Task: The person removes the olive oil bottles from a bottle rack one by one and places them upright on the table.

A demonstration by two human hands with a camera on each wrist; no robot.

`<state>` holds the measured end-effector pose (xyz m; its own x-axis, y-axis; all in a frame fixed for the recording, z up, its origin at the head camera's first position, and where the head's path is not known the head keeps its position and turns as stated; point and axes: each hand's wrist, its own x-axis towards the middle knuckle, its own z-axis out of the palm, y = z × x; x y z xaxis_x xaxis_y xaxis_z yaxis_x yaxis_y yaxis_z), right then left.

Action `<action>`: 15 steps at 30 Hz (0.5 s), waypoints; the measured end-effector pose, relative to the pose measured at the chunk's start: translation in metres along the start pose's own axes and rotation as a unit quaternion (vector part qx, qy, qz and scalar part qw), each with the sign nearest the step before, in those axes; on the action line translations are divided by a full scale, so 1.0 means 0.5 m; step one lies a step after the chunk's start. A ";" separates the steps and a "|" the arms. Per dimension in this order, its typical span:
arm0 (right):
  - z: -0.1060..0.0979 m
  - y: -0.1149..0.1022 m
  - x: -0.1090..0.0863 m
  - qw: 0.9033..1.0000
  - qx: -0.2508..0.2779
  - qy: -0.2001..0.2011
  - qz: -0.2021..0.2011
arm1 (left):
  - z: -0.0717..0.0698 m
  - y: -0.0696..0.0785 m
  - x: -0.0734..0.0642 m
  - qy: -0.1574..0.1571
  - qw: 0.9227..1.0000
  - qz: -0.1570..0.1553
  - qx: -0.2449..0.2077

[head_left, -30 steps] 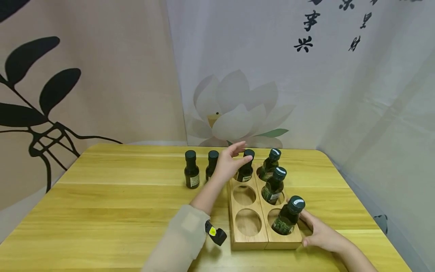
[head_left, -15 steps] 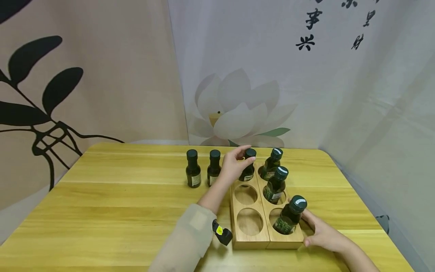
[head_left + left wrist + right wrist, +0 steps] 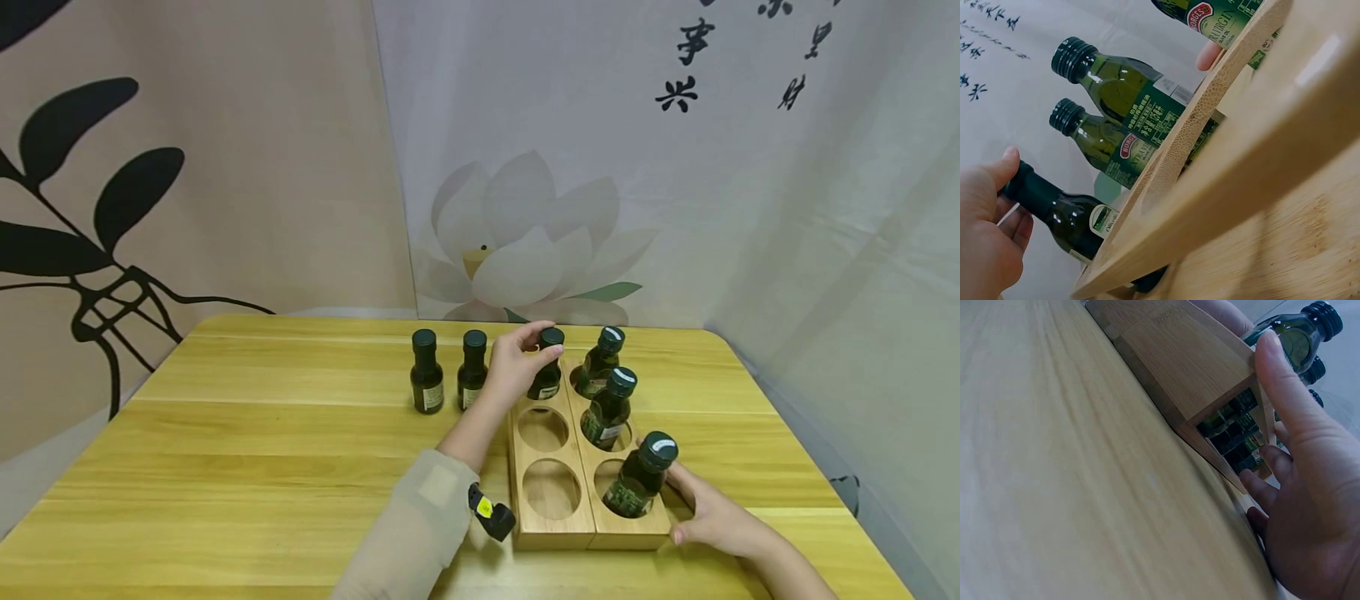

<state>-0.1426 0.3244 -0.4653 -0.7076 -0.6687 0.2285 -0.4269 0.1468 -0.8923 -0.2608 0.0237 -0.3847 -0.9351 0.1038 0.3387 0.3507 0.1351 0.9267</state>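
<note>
The left hand pinches the dark screw cap of a slim, near-black glass bottle with a pale label, thumb on one side and fingers on the other. That bottle stands in the far left hole of the landmark, a light bamboo rack with two rows of round holes. Its lower part reaches below the rack's top board, though I cannot tell whether its base bears fully on what lies beneath.

The right hand grips the rack's near right corner, thumb at the near end and fingers around the right side.

To seat the bottle well, I would keep it upright, lower it by the cap until it bears its own weight, then spread the fingers before lifting them, so the cap is not dragged sideways. Steady pressure at the corner should stop the rack sliding.

In the rack's right row stand three green glass bottles with dark caps. Just left of the rack's far end, two more near-black bottles stand upright on the yellowish wooden table. Beyond the rack hangs a pale printed cloth.
</note>
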 end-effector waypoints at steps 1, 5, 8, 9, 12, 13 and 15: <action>0.000 0.001 0.000 1.000 0.001 -0.001 -0.001 | -0.001 0.001 0.000 0.000 1.000 -0.001 -0.001; 0.001 0.003 0.000 1.000 0.003 -0.002 0.002 | -0.003 0.011 0.000 0.003 1.000 0.000 -0.003; 0.000 0.004 0.000 1.000 0.001 -0.002 0.004 | -0.003 0.023 0.000 0.008 1.000 0.000 0.001; 0.000 0.004 0.000 1.000 0.000 -0.002 0.005 | -0.003 0.028 0.000 0.009 1.000 0.001 0.004; 0.000 0.004 0.000 1.000 0.003 -0.003 0.008 | -0.005 0.042 0.002 0.012 1.000 0.007 0.007; -0.001 0.004 0.000 1.000 0.003 -0.003 0.008 | -0.005 0.047 0.003 0.012 1.000 0.011 0.005; -0.001 0.004 0.000 1.000 0.004 -0.002 0.010 | -0.007 0.056 0.005 0.013 1.000 0.019 0.001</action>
<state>-0.1437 0.3253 -0.4671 -0.7129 -0.6692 0.2096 -0.4085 0.1533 -0.8998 -0.2532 0.0242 -0.3572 -0.9219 0.0826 0.3786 0.3867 0.1341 0.9124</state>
